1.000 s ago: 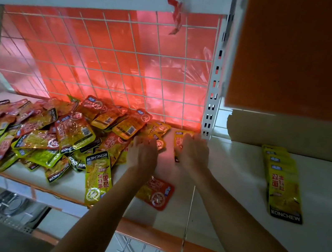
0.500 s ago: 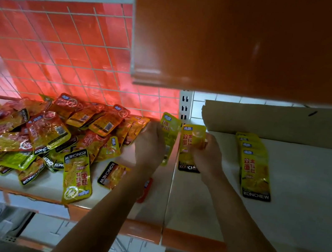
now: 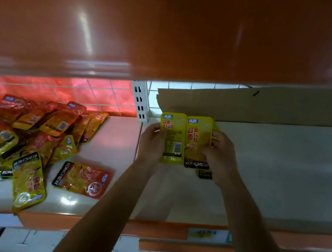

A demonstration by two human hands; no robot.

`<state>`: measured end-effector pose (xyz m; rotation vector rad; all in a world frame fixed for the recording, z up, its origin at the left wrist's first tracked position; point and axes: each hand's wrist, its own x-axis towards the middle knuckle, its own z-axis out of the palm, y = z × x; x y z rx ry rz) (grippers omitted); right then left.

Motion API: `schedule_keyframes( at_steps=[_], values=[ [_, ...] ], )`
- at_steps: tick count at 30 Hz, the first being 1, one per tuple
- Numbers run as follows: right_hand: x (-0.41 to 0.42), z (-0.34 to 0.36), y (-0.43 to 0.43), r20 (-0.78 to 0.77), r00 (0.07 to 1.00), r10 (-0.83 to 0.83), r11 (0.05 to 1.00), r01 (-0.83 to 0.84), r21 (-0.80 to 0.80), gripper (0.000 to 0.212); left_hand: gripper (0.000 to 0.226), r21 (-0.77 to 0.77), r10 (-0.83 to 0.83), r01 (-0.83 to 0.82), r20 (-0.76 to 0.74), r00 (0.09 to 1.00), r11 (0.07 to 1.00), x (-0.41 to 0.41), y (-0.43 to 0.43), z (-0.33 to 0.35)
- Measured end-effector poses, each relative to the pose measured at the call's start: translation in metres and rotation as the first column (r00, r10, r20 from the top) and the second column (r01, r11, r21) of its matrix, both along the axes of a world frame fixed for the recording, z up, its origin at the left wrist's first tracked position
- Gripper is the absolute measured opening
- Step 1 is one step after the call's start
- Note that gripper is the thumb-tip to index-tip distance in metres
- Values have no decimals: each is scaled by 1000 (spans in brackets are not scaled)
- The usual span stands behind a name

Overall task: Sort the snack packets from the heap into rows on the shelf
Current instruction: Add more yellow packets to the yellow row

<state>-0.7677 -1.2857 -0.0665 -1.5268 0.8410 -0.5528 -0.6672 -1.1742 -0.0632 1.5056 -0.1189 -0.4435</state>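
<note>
Left hand and right hand each grip a yellow foil snack packet lengthwise; the right's hangs just over the yellow row.

- The heap is piled at the left of the shelf, before the wire grid.
- A lone packet is laid just right of the heap.
- A pair of packets is held side by side between the left hand and the right hand, right of the slotted post.
- A cardboard sheet is stood behind the pair.

Shop: shelf, price-label strip
</note>
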Motion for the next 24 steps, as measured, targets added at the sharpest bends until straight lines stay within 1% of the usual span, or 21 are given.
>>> schedule_keyframes(
  at_steps=[3, 5, 7, 9, 11, 12, 13, 15, 17, 19, 21, 24],
  values=[
    [-16, -2, -14, -40, 996, -76, 997, 74, -36, 31, 16, 28, 10, -8, -47, 999, 1000, -6, -11, -5],
    [-27, -3, -23, -50, 992, -116, 992, 113, -60, 23, 14, 72, 21, -14, -96, 995, 997, -10, -18, -7],
    [-36, -4, -29, -66, 986, -153, 987, 149, -61, 16, 20, 71, 26, -16, -132, 991, 997, -17, -22, -5],
    [-43, -6, -33, -83, 980, -179, 983, 176, -41, 13, 29, 104, -4, 12, -84, 996, 994, -20, -24, -6],
    [-47, -8, -34, -88, 979, -185, 983, 186, 5, 14, 28, 119, -61, 63, -23, 998, 991, -21, -25, -9],
    [-49, -9, -35, -86, 979, -182, 982, 186, 33, 12, 23, 91, -84, 86, -26, 996, 992, -23, -26, -9],
    [-50, -9, -35, -80, 981, -179, 981, 184, 63, 10, 17, 34, -92, 95, -68, 993, 995, -25, -27, -7],
    [-53, -8, -36, -66, 984, -167, 977, 174, 122, 8, 12, -118, -82, 59, -205, 975, 991, -28, -29, -3],
    [-54, -8, -37, -70, 987, -142, 977, 152, 153, 7, 18, -219, -83, 24, -265, 961, 976, -28, -30, -3],
    [-56, -8, -39, -96, 990, -104, 980, 118, 162, 4, 26, -253, -79, 14, -246, 966, 967, -28, -31, -6],
    [-57, -10, -40, -119, 991, -63, 984, 82, 156, 8, 29, -208, -31, -16, -220, 975, 978, -28, -31, -7],
    [-59, -12, -41, -147, 989, -33, 991, 51, 120, 15, 25, -103, 32, -51, -174, 984, 993, -25, -29, -9]
  ],
)
